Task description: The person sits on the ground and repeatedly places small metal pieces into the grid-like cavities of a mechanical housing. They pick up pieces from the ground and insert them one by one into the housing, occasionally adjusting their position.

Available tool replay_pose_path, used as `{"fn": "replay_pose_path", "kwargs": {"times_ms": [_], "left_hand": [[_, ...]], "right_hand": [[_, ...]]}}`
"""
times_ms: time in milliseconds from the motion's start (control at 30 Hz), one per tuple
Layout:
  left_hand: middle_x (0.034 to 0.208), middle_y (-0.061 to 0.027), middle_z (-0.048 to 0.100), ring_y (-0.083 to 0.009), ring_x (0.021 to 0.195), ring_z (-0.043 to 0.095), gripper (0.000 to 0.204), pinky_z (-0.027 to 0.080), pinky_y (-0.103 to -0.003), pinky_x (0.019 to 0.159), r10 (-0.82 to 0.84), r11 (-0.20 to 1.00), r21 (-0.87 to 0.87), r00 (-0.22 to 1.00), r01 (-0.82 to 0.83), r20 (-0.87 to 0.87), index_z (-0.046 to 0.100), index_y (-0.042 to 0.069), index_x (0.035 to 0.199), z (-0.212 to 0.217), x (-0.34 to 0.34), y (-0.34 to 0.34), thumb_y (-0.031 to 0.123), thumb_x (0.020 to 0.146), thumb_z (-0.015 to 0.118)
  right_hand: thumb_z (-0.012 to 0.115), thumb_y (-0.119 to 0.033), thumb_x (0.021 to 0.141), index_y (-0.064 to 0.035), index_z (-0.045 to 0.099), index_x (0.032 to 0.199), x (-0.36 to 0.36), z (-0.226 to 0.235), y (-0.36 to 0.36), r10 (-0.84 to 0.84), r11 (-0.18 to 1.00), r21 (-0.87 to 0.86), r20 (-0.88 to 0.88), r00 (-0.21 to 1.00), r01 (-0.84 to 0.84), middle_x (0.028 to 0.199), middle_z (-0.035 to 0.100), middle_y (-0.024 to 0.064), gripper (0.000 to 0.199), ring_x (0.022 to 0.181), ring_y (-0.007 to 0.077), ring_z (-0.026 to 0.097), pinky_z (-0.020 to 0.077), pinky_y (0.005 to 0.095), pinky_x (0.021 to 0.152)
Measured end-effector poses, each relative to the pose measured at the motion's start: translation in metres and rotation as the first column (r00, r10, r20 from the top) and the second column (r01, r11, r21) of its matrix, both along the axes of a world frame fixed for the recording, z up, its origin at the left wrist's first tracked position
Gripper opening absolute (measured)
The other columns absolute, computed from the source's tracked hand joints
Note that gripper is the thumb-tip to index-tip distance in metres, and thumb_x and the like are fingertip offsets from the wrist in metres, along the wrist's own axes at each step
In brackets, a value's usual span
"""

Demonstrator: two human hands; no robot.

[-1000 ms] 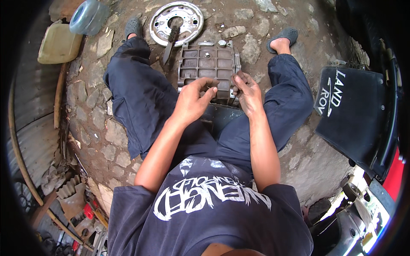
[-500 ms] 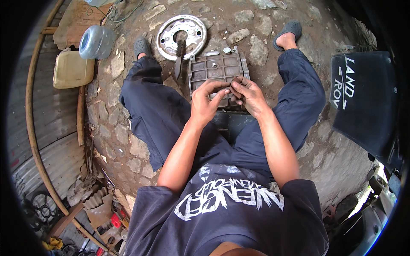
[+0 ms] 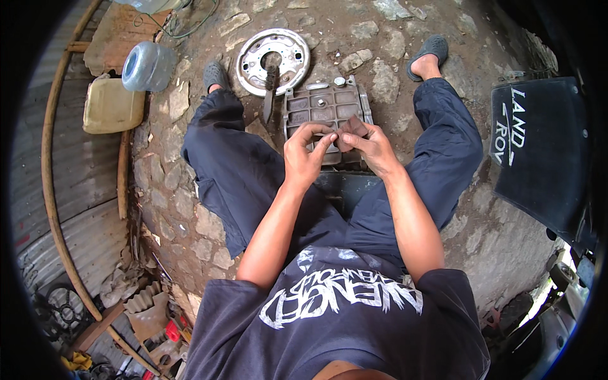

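Note:
My left hand (image 3: 305, 153) is closed in a pinch, thumb against forefinger; whatever small thing may be between them is too small to make out. Against its fingertips comes my right hand (image 3: 377, 151), which grips a folded brown piece of sandpaper (image 3: 354, 126) between thumb and fingers. Both hands are held over the near part of a ribbed grey metal housing (image 3: 308, 116) with a bolt in its middle. The near side of this housing is partly hidden by my hands. Beyond it, to the left, a wire brush (image 3: 270, 95) leans on a round metal backing plate (image 3: 244, 61).
My legs spread either side of the housing on the stone-and-dirt floor (image 3: 384, 81). To the left are a clear plastic jug (image 3: 151, 66), a yellowish jerrycan (image 3: 114, 106) and a wooden pole (image 3: 48, 164) along corrugated sheeting. A black panel (image 3: 541, 158) stands at the right.
The brown sandpaper has turned up and shows more of its face between my hands. My hands stay close together over the housing. The whole view has shifted slightly.

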State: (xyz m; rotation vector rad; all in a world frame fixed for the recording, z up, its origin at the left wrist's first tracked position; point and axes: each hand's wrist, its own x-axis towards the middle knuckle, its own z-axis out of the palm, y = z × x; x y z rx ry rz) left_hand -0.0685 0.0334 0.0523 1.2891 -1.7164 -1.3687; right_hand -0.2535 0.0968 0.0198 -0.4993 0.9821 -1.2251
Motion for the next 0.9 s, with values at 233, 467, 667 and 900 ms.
{"fn": "replay_pose_path", "kwargs": {"times_ms": [233,467,667,900], "left_hand": [[0.105,-0.007,0.077,-0.0103,0.092,0.071,0.024,0.057,-0.025,0.08,0.101,0.946,0.325,0.954,-0.004,-0.283,0.074,-0.004,0.119,-0.018,-0.001,0.002,0.008,0.098,0.078],[0.103,-0.0068,0.077,-0.0105,0.091,0.071,0.024,0.056,-0.024,0.081,0.165,0.919,0.393,0.936,-0.032,-0.311,0.075,-0.003,0.119,-0.006,0.001,0.001,0.006,0.097,0.078],[0.101,-0.0048,0.078,-0.0092,0.092,0.07,0.022,0.056,-0.024,0.081,0.172,0.931,0.356,0.953,-0.075,-0.249,0.076,-0.002,0.117,-0.013,0.005,0.0,0.007,0.097,0.079],[0.104,-0.0036,0.076,-0.0072,0.091,0.068,0.016,0.055,-0.023,0.078,0.192,0.911,0.408,0.937,-0.06,-0.291,0.076,0.0,0.113,-0.021,-0.002,0.001,0.008,0.098,0.077]], "right_hand": [[0.077,-0.019,0.099,-0.0017,0.068,0.117,0.0,-0.011,0.001,-0.111,0.993,-0.035,0.062,0.992,0.113,0.108,0.074,0.0072,0.027,0.1,0.0161,0.068,0.053,0.0332,0.091],[0.08,-0.015,0.096,-0.003,0.068,0.127,0.005,-0.007,-0.005,-0.269,0.963,-0.021,-0.053,0.962,0.268,0.119,0.072,0.0112,0.035,0.105,0.0173,0.07,0.0563,0.033,0.088],[0.081,-0.013,0.093,-0.0039,0.072,0.13,0.011,-0.003,-0.006,-0.337,0.937,-0.26,-0.495,0.801,0.233,0.128,0.07,0.0121,0.039,0.114,0.0174,0.069,0.0581,0.0343,0.093],[0.083,-0.017,0.091,-0.0038,0.078,0.121,0.017,-0.02,-0.005,-0.221,0.971,-0.205,-0.564,0.795,0.124,0.109,0.08,0.0118,0.033,0.099,0.019,0.076,0.0589,0.0338,0.089]]}}
